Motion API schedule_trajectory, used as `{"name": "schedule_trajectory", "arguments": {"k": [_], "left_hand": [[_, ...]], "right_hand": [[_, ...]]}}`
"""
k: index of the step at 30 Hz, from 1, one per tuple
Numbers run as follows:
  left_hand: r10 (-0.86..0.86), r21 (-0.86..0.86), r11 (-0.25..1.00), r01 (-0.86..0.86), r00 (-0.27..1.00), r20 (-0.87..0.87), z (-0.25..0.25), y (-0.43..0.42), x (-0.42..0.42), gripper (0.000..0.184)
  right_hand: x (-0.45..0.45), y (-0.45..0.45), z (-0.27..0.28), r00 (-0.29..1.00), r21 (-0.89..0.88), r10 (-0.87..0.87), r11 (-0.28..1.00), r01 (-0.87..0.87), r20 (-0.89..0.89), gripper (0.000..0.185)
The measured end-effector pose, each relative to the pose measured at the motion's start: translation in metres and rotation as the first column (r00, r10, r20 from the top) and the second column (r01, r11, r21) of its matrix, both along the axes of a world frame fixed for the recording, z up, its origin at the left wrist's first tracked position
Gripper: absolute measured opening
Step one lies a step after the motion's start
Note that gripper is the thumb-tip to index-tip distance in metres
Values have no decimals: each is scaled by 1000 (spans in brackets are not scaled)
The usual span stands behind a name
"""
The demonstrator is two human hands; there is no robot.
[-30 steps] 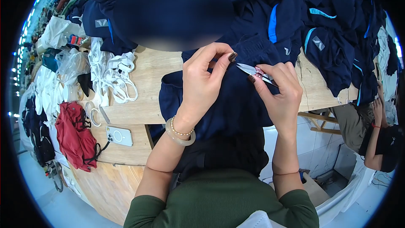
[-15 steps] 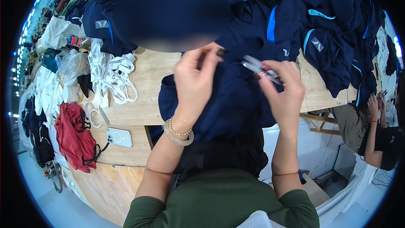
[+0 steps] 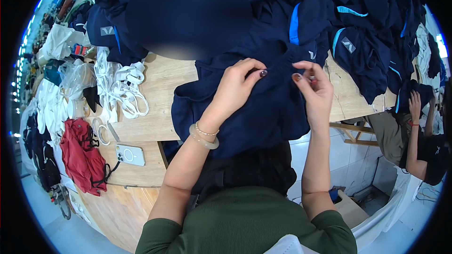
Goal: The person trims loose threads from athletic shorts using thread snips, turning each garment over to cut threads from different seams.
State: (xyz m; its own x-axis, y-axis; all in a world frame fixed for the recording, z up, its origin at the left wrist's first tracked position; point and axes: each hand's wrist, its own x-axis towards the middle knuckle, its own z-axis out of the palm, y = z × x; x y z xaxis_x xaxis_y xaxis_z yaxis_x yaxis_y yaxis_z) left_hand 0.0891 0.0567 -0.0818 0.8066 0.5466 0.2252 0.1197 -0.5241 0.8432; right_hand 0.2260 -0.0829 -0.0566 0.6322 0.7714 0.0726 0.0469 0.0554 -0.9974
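A navy garment point(image 3: 263, 113) lies bunched over the table's front edge and toward my lap. On its upper part rests my left hand point(image 3: 240, 82), thumb and fingers pinched together on the cloth. My right hand point(image 3: 314, 83) is at the garment's right side, beside a gathered edge, with its fingers curled and the thumb close to the index finger. A small reddish bit shows inside that hand, but I cannot make out what it is. The blades of the thread snips seen earlier do not show.
More navy garments point(image 3: 367, 66) with blue strips are heaped across the back and right. White straps point(image 3: 127, 89), a red cloth bag point(image 3: 82, 155) and a phone point(image 3: 130, 154) lie on the left of the wooden table point(image 3: 157, 106). Another person point(image 3: 423, 153) sits at the far right.
My left hand has come down and right onto the cloth. The silver thread snips, plain in my right hand before, are now out of sight. That hand's fingers have curled inward.
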Motion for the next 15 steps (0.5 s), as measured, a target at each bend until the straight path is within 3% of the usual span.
{"name": "schedule_trajectory", "arguments": {"k": [2,4,6,11,13,15], "left_hand": [[28,-513,858,-15,999,18,6,2,-7,16],[71,-662,750,6,993,90,15,5,-16,17],[168,-717,696,-26,978,127,23,8,-23,17],[181,-774,633,-15,975,128,22,15,-32,15],[177,-815,579,23,972,153,22,15,-31,15],[156,-796,597,94,961,230,25,16,-31,17]], "right_hand": [[-6,9,-3,998,58,56,997,-57,13,26],[-8,17,-6,995,63,101,993,-101,4,27],[-13,26,-3,990,48,106,993,-111,89,28],[-25,37,3,988,53,108,992,-114,110,32],[-28,38,6,909,9,129,990,-144,397,30],[-26,39,-8,908,22,108,992,-128,405,27]]}}
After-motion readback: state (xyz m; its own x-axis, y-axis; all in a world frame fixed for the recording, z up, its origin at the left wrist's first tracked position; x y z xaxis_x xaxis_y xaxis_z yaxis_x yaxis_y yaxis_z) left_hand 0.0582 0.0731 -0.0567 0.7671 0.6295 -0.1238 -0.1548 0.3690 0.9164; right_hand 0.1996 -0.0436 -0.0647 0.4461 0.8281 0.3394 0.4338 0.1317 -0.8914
